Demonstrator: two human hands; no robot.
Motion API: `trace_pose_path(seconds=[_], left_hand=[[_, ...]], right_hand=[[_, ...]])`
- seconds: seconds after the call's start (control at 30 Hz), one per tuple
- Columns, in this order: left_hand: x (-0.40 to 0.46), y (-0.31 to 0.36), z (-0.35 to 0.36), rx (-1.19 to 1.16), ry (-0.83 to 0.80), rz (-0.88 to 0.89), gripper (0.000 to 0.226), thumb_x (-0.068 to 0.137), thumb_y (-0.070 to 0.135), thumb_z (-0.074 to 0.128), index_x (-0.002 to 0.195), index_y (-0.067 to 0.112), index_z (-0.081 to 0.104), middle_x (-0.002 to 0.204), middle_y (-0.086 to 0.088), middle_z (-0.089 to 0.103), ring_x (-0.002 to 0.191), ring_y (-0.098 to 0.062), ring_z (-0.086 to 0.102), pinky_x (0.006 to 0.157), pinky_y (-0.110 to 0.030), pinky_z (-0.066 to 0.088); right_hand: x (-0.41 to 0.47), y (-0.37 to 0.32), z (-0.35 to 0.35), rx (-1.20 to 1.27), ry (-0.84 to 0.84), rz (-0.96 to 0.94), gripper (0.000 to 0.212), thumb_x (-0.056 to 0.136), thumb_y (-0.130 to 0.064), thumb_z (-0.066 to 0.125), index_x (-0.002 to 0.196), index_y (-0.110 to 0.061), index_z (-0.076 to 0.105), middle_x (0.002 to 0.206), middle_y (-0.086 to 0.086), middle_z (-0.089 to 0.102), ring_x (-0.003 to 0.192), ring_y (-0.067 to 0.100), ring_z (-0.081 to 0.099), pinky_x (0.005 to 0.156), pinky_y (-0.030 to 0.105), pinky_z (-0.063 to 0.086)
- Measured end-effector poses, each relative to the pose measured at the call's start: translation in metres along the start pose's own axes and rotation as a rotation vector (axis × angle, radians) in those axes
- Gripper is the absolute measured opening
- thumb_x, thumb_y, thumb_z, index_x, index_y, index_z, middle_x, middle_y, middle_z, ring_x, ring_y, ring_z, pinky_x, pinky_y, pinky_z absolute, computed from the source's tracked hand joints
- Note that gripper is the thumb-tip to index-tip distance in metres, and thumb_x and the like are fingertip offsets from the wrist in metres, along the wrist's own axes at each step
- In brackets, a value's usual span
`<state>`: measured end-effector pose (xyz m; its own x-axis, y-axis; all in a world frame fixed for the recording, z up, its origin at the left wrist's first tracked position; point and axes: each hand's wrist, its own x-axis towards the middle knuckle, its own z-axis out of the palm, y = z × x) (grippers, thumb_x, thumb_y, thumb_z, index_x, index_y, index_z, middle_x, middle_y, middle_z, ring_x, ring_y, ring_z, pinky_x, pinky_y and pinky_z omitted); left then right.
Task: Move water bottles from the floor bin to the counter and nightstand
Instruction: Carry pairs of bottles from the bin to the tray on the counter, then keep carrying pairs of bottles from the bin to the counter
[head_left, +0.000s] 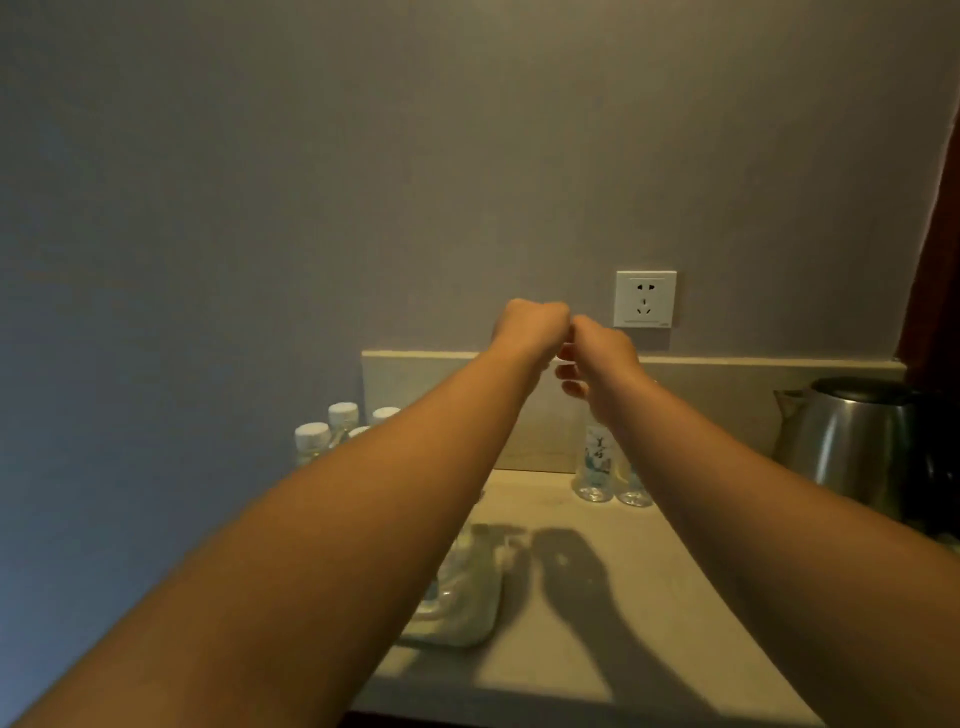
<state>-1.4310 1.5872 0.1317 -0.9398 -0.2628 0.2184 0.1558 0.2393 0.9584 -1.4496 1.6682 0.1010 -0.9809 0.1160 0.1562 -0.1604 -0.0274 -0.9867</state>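
Note:
Two clear water bottles stand on the beige counter (571, 597) by the backsplash: one with a printed label (596, 467) and a second (635, 488) just right of it. My right hand (597, 358) is curled over the top of the labelled bottle, and the bottle's neck and cap are hidden behind the hand. My left hand (532, 325) is a closed fist touching the right hand's knuckles, with nothing visible in it. Several more white-capped bottles (312, 436) stand past the counter's left end, partly behind my left forearm.
A steel kettle (852, 441) stands at the counter's right end. A clear plastic tray (462, 608) lies on the counter under my left forearm. A white wall socket (645, 299) sits above the backsplash (727, 384). A dark curtain (935, 260) hangs at the far right.

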Motion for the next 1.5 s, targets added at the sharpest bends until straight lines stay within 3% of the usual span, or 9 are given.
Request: trace_pose_path(seconds=[0.13, 0.2, 0.27, 0.53, 0.73, 0.97, 1.23, 1.5], left_hand=[[-0.016, 0.012, -0.062, -0.047, 0.059, 0.038, 0.011, 0.082, 0.009, 0.051, 0.082, 0.006, 0.062, 0.083, -0.015, 0.067, 0.083, -0.033, 0.067, 0.083, -0.044, 0.059], [-0.024, 0.014, -0.100, -0.038, 0.099, 0.055, 0.012, 0.085, 0.011, 0.052, 0.081, 0.007, 0.063, 0.087, -0.014, 0.068, 0.092, -0.035, 0.071, 0.080, -0.041, 0.058], [-0.033, 0.015, -0.143, -0.033, 0.145, 0.074, 0.012, 0.088, 0.012, 0.051, 0.083, 0.009, 0.062, 0.094, -0.014, 0.069, 0.097, -0.033, 0.071, 0.074, -0.036, 0.054], [-0.116, -0.034, -0.375, 0.037, 0.382, 0.026, 0.012, 0.092, 0.019, 0.051, 0.089, 0.012, 0.061, 0.087, -0.005, 0.062, 0.070, -0.019, 0.059, 0.061, -0.028, 0.045], [-0.202, -0.112, -0.533, 0.119, 0.536, -0.156, 0.016, 0.092, 0.020, 0.052, 0.080, 0.014, 0.059, 0.076, -0.003, 0.059, 0.063, -0.018, 0.055, 0.058, -0.027, 0.044], [-0.253, -0.218, -0.640, 0.106, 0.652, -0.365, 0.020, 0.096, 0.025, 0.049, 0.083, 0.014, 0.058, 0.081, -0.005, 0.060, 0.070, -0.018, 0.056, 0.061, -0.028, 0.048], [-0.225, -0.333, -0.712, 0.028, 0.726, -0.568, 0.018, 0.095, 0.021, 0.051, 0.099, 0.007, 0.062, 0.089, -0.007, 0.061, 0.077, -0.021, 0.058, 0.065, -0.030, 0.047], [-0.155, -0.427, -0.767, -0.016, 0.810, -0.681, 0.015, 0.095, 0.019, 0.051, 0.091, 0.009, 0.061, 0.086, -0.006, 0.060, 0.074, -0.019, 0.057, 0.070, -0.030, 0.048]], right_hand=[[-0.037, -0.030, 0.052, 0.037, -0.123, -0.001, 0.020, 0.092, -0.024, 0.053, 0.077, -0.018, 0.065, 0.070, 0.001, 0.065, 0.061, 0.018, 0.056, 0.056, 0.025, 0.043], [-0.059, -0.043, 0.080, 0.036, -0.172, -0.008, 0.020, 0.091, -0.023, 0.053, 0.074, -0.019, 0.064, 0.065, -0.001, 0.063, 0.057, 0.018, 0.055, 0.052, 0.023, 0.042], [-0.082, -0.052, 0.112, 0.046, -0.226, -0.018, 0.021, 0.091, -0.020, 0.051, 0.073, -0.018, 0.061, 0.066, 0.001, 0.059, 0.055, 0.018, 0.053, 0.049, 0.023, 0.039], [-0.219, -0.055, 0.296, 0.029, -0.450, 0.027, 0.017, 0.094, -0.017, 0.047, 0.084, -0.010, 0.059, 0.080, 0.007, 0.062, 0.058, 0.021, 0.055, 0.051, 0.025, 0.043], [-0.336, 0.010, 0.434, -0.050, -0.648, 0.195, 0.014, 0.096, -0.015, 0.047, 0.086, -0.010, 0.056, 0.084, 0.008, 0.059, 0.065, 0.021, 0.055, 0.056, 0.027, 0.043], [-0.417, 0.092, 0.544, -0.136, -0.776, 0.348, 0.016, 0.096, -0.015, 0.052, 0.103, -0.004, 0.062, 0.096, 0.011, 0.065, 0.077, 0.023, 0.060, 0.060, 0.029, 0.048], [-0.401, 0.190, 0.656, -0.233, -0.819, 0.455, 0.020, 0.097, -0.017, 0.052, 0.106, -0.003, 0.062, 0.096, 0.011, 0.066, 0.077, 0.023, 0.062, 0.065, 0.031, 0.053], [-0.346, 0.285, 0.759, -0.324, -0.869, 0.526, 0.016, 0.095, -0.020, 0.052, 0.090, -0.007, 0.061, 0.088, 0.009, 0.066, 0.074, 0.023, 0.062, 0.073, 0.035, 0.055]])
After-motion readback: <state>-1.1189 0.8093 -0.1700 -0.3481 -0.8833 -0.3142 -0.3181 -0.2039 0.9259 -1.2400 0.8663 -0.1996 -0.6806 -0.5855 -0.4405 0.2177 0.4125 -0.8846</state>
